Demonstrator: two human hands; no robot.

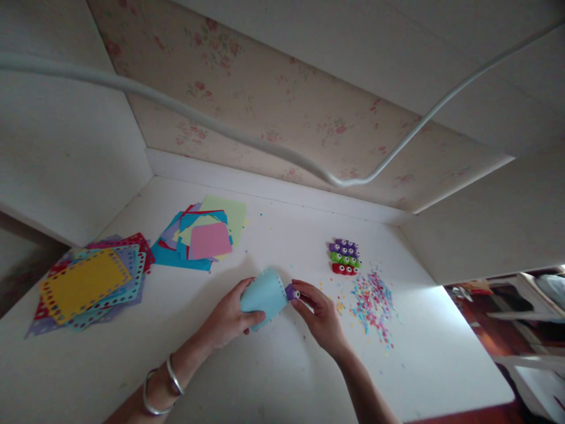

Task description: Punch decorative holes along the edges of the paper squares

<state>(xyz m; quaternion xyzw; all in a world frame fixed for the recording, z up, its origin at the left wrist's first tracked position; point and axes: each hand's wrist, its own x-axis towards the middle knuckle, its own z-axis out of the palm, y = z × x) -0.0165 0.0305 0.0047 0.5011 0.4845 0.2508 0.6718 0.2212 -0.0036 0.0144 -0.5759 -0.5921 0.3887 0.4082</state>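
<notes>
In the head view, the left hand (pixel 230 317) is wrapping fingers and thumb around a bowed light-blue paper sheet (pixel 265 296) over the white table (pixel 251 380); the right hand (pixel 323 318) is pinching a purple paper punch (pixel 292 292) at its perforated edge. The paper is probably feeling light and easily creased, favouring a loose grip; the punch, likely rigid, is suiting fingertips. Bare tabletop is stretching between the forearms; confetti (pixel 374 297) is lying rightward.

Dim; glare on the table (pixel 457 335), right; edges stretched
</notes>
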